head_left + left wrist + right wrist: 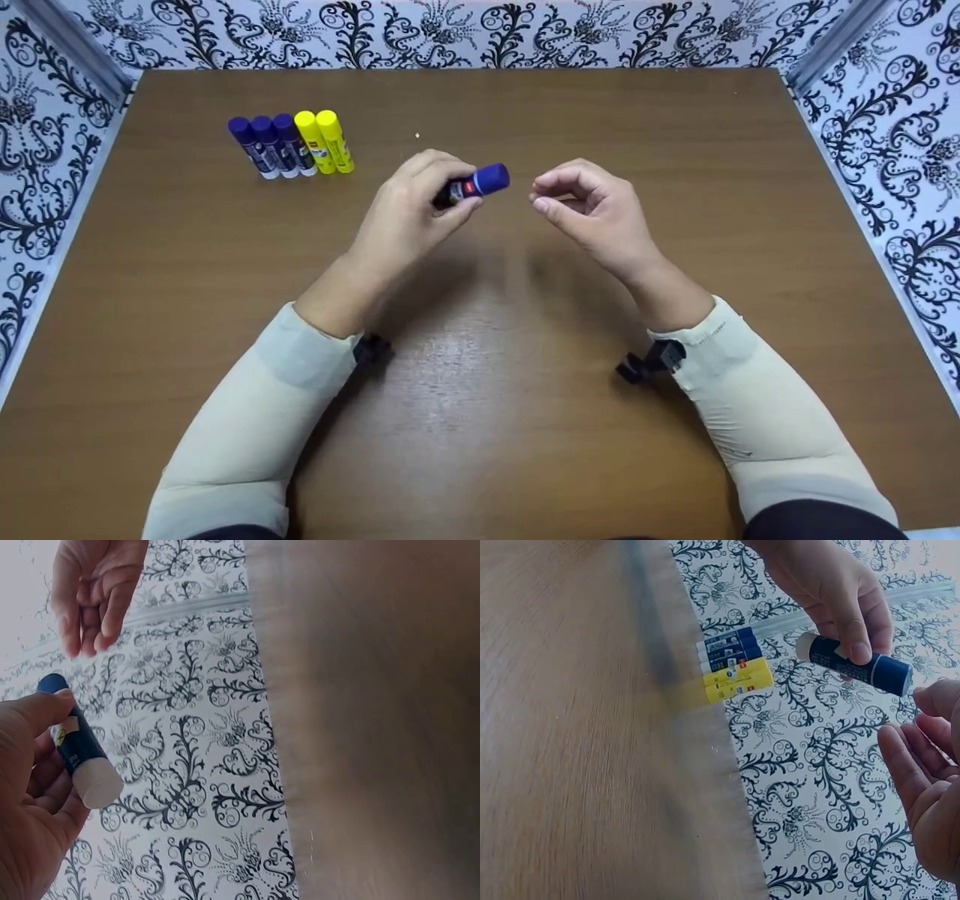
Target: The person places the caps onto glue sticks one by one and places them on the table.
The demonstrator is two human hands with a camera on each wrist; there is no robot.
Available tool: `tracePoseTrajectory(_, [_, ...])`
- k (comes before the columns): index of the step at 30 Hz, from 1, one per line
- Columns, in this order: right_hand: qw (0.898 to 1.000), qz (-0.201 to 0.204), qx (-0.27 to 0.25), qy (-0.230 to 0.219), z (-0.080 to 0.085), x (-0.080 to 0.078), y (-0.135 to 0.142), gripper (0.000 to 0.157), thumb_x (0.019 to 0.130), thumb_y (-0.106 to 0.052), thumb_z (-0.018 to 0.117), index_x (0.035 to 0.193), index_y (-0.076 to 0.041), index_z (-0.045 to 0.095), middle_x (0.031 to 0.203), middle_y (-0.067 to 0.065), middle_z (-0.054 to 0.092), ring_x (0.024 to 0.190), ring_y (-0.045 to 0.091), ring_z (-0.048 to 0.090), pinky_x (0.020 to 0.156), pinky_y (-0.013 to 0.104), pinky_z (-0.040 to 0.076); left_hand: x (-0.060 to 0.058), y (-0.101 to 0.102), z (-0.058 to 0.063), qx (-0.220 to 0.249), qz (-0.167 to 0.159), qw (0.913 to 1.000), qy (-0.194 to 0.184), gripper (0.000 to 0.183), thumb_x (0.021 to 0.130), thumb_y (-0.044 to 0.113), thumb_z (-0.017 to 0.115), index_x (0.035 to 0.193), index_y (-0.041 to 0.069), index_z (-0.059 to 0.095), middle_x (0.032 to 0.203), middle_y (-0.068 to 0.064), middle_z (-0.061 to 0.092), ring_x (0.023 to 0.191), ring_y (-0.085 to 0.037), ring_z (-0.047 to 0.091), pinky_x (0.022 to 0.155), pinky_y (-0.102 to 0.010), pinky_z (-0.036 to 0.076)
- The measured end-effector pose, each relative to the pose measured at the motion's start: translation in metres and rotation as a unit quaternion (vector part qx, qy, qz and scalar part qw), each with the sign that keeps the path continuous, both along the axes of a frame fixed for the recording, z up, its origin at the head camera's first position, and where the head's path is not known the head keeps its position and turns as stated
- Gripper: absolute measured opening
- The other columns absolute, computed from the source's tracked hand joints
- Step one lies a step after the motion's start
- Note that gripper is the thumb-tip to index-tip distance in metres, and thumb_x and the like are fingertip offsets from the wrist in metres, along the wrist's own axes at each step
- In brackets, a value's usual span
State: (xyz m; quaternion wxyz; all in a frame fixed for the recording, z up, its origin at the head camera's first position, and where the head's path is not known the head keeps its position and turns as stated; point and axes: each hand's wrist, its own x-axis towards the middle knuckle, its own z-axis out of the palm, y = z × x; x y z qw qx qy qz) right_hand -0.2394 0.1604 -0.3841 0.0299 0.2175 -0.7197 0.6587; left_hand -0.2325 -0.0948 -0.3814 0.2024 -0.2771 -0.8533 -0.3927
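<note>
My left hand (397,210) grips a glue stick (489,180) with a purple cap, held above the table between thumb and fingers. Its capped end points toward my right hand (604,217). In the left wrist view the white base of this glue stick (97,784) shows below the dark label. The right hand holds nothing; its fingers are loosely bent, a short gap away from the cap. Seen from the right wrist, the cap of the glue stick (892,676) lies close to the right thumb.
Toward the back left of the brown table (480,420), three purple-capped glue sticks (262,131) stand in a row beside two yellow glue sticks (330,139). A tiny white speck (417,136) lies nearby. Black-and-white patterned panels (435,34) border the table at the back and sides.
</note>
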Motion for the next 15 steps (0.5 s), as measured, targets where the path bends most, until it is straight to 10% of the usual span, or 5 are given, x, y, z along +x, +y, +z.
tracePoseTrajectory(15, [0.996,0.016,0.082,0.030,-0.009,-0.004,0.002,0.019,0.092,0.000,0.075,0.111,0.005,0.073,0.106,0.006,0.070,0.097,0.017,0.071,0.086,0.027,0.061,-0.014,-0.035,0.003,0.154,0.083,0.9846,-0.011,0.025,0.091,0.009,0.079,0.111,-0.003,0.070,0.109,-0.012,0.068,0.098,-0.011,0.061,0.090,-0.025,0.054])
